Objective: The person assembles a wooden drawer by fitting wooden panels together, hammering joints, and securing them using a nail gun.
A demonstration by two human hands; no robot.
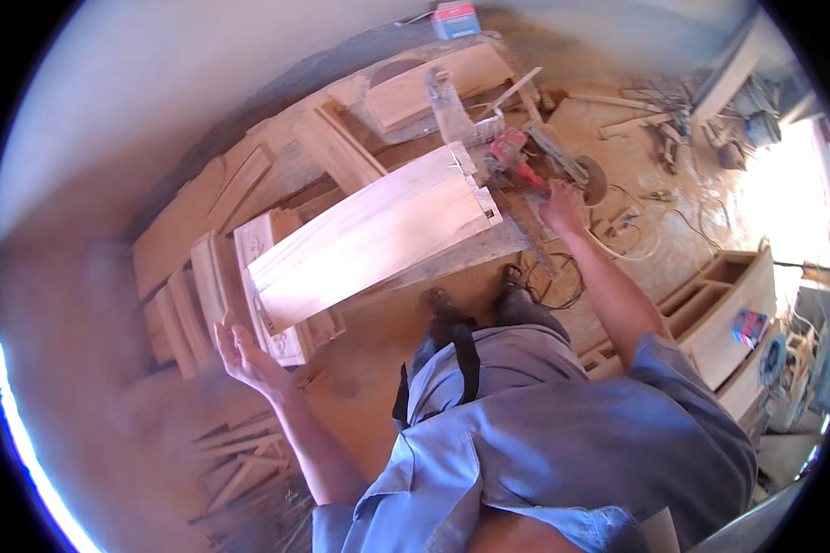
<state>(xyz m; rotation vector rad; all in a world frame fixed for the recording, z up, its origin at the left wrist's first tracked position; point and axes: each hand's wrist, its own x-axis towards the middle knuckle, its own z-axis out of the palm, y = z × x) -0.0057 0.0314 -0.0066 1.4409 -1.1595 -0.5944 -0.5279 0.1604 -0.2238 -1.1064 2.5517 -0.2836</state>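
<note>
A wide pale wooden board point(373, 240) lies slantwise across the workbench, notches cut into its far right end. My left hand point(247, 358) is beside the board's near left end, fingers spread and holding nothing. At the far right end, my right hand point(563, 210) is closed at the end of a red power tool point(516, 158); its fingertips are small and partly hidden. A round brownish disc point(596, 181) shows just beyond that hand. Under the board's left end lies a carved pale panel point(258, 241).
More boards point(337, 143) and a thick plank point(443, 85) cover the dusty bench. A wooden frame with compartments point(719, 286) stands at right, a small box point(750, 327) on it. Cables point(576, 290) cross the floor by my feet. Wood offcuts point(244, 461) are piled at lower left.
</note>
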